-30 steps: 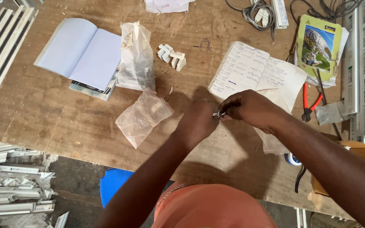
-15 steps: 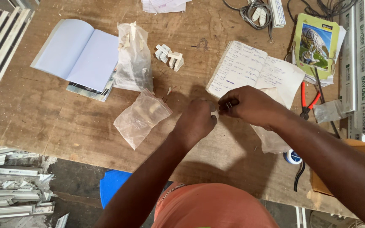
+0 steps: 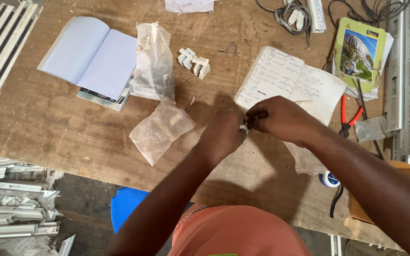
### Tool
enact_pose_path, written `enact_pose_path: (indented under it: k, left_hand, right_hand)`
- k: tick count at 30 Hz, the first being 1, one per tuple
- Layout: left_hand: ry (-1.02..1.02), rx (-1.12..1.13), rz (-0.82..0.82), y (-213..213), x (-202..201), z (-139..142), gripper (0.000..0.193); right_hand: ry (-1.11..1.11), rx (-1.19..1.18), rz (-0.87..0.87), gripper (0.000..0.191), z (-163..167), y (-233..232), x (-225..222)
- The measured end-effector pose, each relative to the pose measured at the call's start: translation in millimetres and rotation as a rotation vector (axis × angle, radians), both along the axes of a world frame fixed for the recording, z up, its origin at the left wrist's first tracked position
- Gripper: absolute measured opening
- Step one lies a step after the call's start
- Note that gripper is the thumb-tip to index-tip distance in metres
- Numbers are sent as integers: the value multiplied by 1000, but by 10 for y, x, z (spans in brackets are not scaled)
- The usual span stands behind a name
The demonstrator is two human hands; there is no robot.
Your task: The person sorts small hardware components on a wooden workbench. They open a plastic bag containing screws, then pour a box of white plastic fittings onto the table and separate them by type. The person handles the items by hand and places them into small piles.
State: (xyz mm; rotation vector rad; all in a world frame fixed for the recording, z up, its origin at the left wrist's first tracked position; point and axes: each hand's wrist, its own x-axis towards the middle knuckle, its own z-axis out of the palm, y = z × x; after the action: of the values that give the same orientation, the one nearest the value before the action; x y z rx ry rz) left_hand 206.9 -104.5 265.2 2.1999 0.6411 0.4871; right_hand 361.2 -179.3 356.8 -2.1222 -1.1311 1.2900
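Left hand [image 3: 224, 135] and right hand [image 3: 281, 118] together over the scuffed wooden desk [image 3: 48, 123], fingers of both pinched on one small white plastic piece [image 3: 244, 127] (detail too small), crumpled clear plastic bag [image 3: 160, 130] nearby, loose white clips [image 3: 194, 61] apparently untouched.

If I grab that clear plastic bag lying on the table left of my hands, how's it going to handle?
The clear plastic bag looks thin and wrinkled, so it would probably flop and crumple. It lies nearly flat with only a few small pale pieces inside, so it is likely light. Pushed, it may slide on the wooden table rather than roll.
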Motion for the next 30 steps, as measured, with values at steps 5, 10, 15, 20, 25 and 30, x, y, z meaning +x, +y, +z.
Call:
enact_pose_path:
  k: [5,10,15,20,25,30]
  left_hand:
    - [31,62,-5,7,0,25,9]
    - [17,22,-8,19,-2,23,9]
    - [46,45,8,36,17,36,9]
    - [20,98,6,56,4,68,13]
    - [29,10,28,72,-36,68,14]
    - [57,71,8,82,-5,38,9]
  right_hand:
    - [-59,8,10,36,8,17,-28]
    - [-210,67,107,34,6,10,-27]
    - [-266,117,112,24,-62,-7,-78]
    - [-228,270,-5,14,-150,-51,-126]
    - [-200,413,-159,14,-281,-200,-255]
    - [-368,533,-203,15,-409,-300,-416]
